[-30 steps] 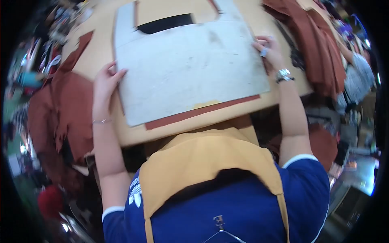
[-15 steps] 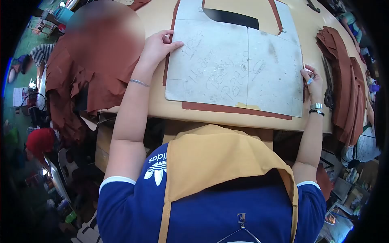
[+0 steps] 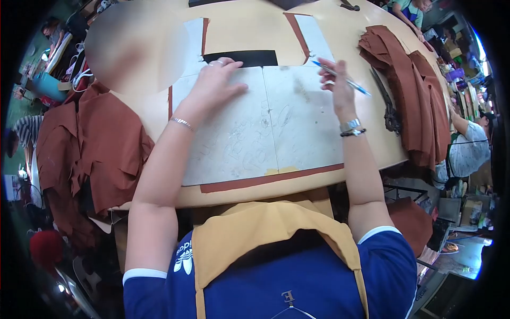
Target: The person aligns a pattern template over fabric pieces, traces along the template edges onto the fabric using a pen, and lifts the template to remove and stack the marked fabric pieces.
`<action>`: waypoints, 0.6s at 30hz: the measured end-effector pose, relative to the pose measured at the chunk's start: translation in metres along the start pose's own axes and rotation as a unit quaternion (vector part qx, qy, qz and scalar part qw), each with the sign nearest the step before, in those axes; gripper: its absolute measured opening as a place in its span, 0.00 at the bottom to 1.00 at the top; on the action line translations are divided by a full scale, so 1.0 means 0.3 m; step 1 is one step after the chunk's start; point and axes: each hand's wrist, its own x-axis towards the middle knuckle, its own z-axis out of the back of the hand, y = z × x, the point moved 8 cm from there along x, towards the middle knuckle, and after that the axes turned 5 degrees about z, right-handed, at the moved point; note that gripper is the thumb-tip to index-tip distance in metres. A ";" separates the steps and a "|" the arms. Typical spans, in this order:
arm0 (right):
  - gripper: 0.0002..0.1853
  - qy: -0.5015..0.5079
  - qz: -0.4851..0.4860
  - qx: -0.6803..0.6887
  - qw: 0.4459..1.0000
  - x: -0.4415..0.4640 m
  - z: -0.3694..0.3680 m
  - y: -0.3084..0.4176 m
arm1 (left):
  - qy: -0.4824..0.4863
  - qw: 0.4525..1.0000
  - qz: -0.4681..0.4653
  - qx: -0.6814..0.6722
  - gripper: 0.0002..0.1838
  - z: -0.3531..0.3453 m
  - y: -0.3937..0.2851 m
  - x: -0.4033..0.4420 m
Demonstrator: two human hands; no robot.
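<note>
Hands (image 3: 215,84) (image 3: 341,91) over board (image 3: 300,125), bare tabletop (image 3: 355,45) beyond right edge

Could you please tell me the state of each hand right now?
Left hand: open, fingers spread over the pale template beside the black strip; whether it presses down cannot be told.
Right hand: closed, holding a pen.

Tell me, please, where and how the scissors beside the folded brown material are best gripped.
Probably by the handles, coming from the near left: the scissors lie with blades pointing away and the brown material close along their right. The right hand holds a pen, so it should free itself first.
</note>
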 end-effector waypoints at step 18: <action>0.06 0.063 0.155 -0.073 0.983 0.096 -0.357 -0.046 | -0.026 0.997 -0.032 0.065 0.27 -0.045 -0.054 -0.010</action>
